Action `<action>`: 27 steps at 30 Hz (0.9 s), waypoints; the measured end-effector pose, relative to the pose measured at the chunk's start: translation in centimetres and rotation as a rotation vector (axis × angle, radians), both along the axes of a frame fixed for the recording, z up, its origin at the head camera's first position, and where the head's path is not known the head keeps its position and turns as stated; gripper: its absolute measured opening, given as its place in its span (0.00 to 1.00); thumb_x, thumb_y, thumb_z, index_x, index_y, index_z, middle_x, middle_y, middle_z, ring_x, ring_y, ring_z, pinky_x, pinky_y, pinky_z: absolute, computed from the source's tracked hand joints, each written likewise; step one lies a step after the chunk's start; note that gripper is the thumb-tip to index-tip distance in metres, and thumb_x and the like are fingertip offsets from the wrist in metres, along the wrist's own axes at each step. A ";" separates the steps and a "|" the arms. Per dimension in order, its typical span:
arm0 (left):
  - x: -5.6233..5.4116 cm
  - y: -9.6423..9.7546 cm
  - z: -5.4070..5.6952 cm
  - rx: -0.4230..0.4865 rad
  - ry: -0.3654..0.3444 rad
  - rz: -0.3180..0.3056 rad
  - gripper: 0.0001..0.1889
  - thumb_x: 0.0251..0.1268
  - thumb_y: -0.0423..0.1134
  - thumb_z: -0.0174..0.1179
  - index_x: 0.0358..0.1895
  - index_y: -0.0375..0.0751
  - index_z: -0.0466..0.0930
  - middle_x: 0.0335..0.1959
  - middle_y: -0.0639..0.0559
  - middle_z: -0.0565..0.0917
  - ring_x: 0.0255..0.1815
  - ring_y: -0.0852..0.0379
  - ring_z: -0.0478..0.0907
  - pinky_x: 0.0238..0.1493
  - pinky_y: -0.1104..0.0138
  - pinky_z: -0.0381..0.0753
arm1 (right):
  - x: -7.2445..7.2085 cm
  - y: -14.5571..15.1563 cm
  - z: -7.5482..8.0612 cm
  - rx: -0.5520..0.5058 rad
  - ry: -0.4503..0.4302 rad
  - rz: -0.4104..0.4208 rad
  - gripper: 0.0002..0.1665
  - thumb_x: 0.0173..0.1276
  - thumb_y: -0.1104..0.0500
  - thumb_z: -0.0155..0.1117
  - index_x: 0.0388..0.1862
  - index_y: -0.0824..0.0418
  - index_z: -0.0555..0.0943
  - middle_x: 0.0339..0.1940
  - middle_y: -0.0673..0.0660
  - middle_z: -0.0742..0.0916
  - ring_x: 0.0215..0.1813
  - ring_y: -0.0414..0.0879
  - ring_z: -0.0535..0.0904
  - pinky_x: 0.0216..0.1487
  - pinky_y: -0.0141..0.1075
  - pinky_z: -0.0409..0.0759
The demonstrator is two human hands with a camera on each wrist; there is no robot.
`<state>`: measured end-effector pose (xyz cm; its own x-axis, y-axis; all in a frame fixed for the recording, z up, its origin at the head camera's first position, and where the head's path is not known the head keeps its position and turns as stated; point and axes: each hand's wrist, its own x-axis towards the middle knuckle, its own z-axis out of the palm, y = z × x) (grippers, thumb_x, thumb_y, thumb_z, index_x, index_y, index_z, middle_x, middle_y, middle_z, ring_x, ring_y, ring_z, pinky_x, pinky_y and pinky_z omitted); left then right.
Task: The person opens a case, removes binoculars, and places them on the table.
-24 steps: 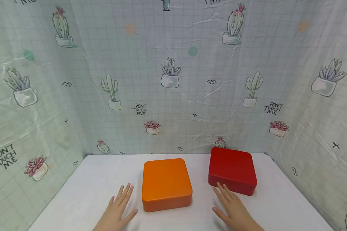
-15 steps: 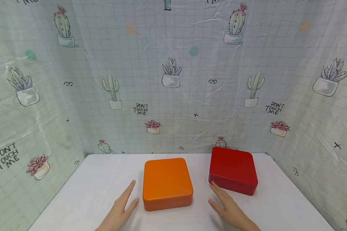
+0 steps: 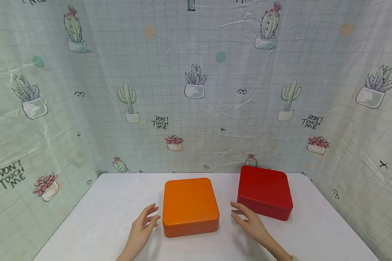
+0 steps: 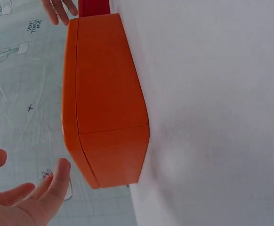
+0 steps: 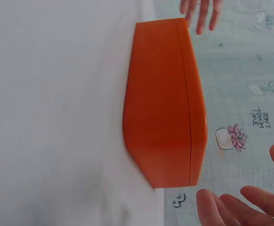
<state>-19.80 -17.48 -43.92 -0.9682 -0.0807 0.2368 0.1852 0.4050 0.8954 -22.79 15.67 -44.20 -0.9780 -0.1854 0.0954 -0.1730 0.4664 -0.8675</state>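
Note:
An orange box [image 3: 190, 203] with rounded corners lies on the white table, and a thin seam runs round its side near the top in both wrist views. Left of it hovers my left hand [image 3: 141, 229], fingers loosely bent toward the box, with a gap between them. On the other side, my right hand [image 3: 250, 224] hangs above the table, palm toward the orange box, also apart from it. Both hands hold nothing. Behind the right hand sits a red box [image 3: 264, 192] of similar shape, its left front corner partly covered by that hand.
The white table [image 3: 124, 192] ends at a wall curtain [image 3: 196, 116] printed with cacti, which also runs along both sides. Between the orange and red boxes lies a strip of bare tabletop.
Both hands were flat with fingers spread; they have turned palms inward and moved toward the orange box's sides, fingers now bent. The boxes have stayed in place.

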 end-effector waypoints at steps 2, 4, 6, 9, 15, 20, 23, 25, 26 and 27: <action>-0.1 0.1 0.0 0.049 -0.042 -0.003 0.20 0.63 0.31 0.50 0.58 0.32 0.64 0.52 0.33 0.74 0.41 0.48 0.80 0.35 0.69 0.81 | -0.4 -0.2 0.2 -0.068 -0.042 0.007 0.31 0.61 0.49 0.58 0.60 0.61 0.68 0.59 0.64 0.74 0.53 0.56 0.76 0.43 0.41 0.81; -0.2 0.2 0.1 0.094 -0.080 -0.007 0.19 0.63 0.31 0.49 0.57 0.31 0.64 0.52 0.31 0.74 0.40 0.49 0.81 0.34 0.68 0.81 | -0.7 -0.4 0.3 -0.132 -0.086 0.024 0.32 0.61 0.47 0.57 0.60 0.63 0.67 0.59 0.66 0.74 0.53 0.57 0.75 0.43 0.40 0.81; -0.2 0.2 0.1 0.139 -0.118 -0.020 0.19 0.64 0.32 0.48 0.57 0.28 0.63 0.52 0.29 0.73 0.40 0.48 0.80 0.34 0.67 0.81 | -1.1 -0.5 0.4 -0.177 -0.130 0.036 0.34 0.61 0.46 0.56 0.61 0.64 0.66 0.59 0.67 0.73 0.53 0.57 0.75 0.45 0.41 0.80; -0.3 0.2 0.0 0.207 -0.175 -0.024 0.19 0.65 0.33 0.46 0.57 0.26 0.62 0.52 0.28 0.72 0.41 0.47 0.80 0.34 0.65 0.82 | -1.6 -0.8 0.4 -0.218 -0.182 0.041 0.34 0.63 0.46 0.54 0.61 0.66 0.65 0.59 0.68 0.73 0.52 0.56 0.76 0.46 0.41 0.80; -0.3 0.0 -0.1 0.292 -0.299 0.001 0.23 0.67 0.40 0.45 0.58 0.26 0.61 0.53 0.30 0.73 0.40 0.50 0.80 0.37 0.62 0.81 | -2.2 -1.4 0.2 -0.294 -0.252 0.028 0.35 0.64 0.46 0.53 0.61 0.68 0.64 0.58 0.70 0.73 0.51 0.55 0.78 0.48 0.40 0.79; -0.4 -0.3 -0.1 0.354 -0.377 -0.016 0.24 0.69 0.41 0.41 0.59 0.24 0.58 0.53 0.30 0.72 0.40 0.52 0.80 0.40 0.61 0.81 | -2.3 -1.9 0.2 -0.340 -0.289 0.013 0.38 0.62 0.44 0.54 0.62 0.70 0.63 0.58 0.70 0.73 0.52 0.56 0.77 0.49 0.41 0.78; -0.4 -0.5 -0.1 0.398 -0.409 -0.035 0.25 0.69 0.42 0.40 0.60 0.24 0.56 0.53 0.30 0.72 0.40 0.54 0.79 0.42 0.61 0.80 | -2.3 -2.2 0.1 -0.369 -0.326 -0.003 0.41 0.60 0.43 0.57 0.62 0.70 0.63 0.57 0.70 0.73 0.50 0.53 0.78 0.49 0.41 0.78; -0.5 -0.6 -0.2 0.420 -0.424 -0.046 0.26 0.69 0.42 0.39 0.60 0.23 0.55 0.53 0.30 0.72 0.40 0.55 0.79 0.42 0.61 0.80 | -2.2 -2.4 0.1 -0.387 -0.355 -0.010 0.41 0.59 0.43 0.58 0.61 0.70 0.63 0.57 0.69 0.73 0.49 0.50 0.79 0.50 0.41 0.78; -0.5 -0.6 -0.2 0.426 -0.430 -0.052 0.26 0.69 0.42 0.38 0.60 0.23 0.55 0.53 0.30 0.72 0.40 0.55 0.79 0.43 0.62 0.80 | -2.2 -2.5 0.0 -0.394 -0.368 -0.012 0.41 0.58 0.44 0.59 0.61 0.70 0.63 0.57 0.69 0.74 0.48 0.48 0.79 0.50 0.41 0.78; -0.5 -0.6 -0.2 0.435 -0.436 -0.055 0.26 0.69 0.42 0.38 0.60 0.23 0.55 0.53 0.31 0.72 0.39 0.56 0.79 0.43 0.62 0.80 | -2.1 -2.6 0.0 -0.399 -0.380 -0.011 0.40 0.59 0.45 0.59 0.61 0.70 0.62 0.57 0.69 0.74 0.47 0.47 0.79 0.50 0.41 0.78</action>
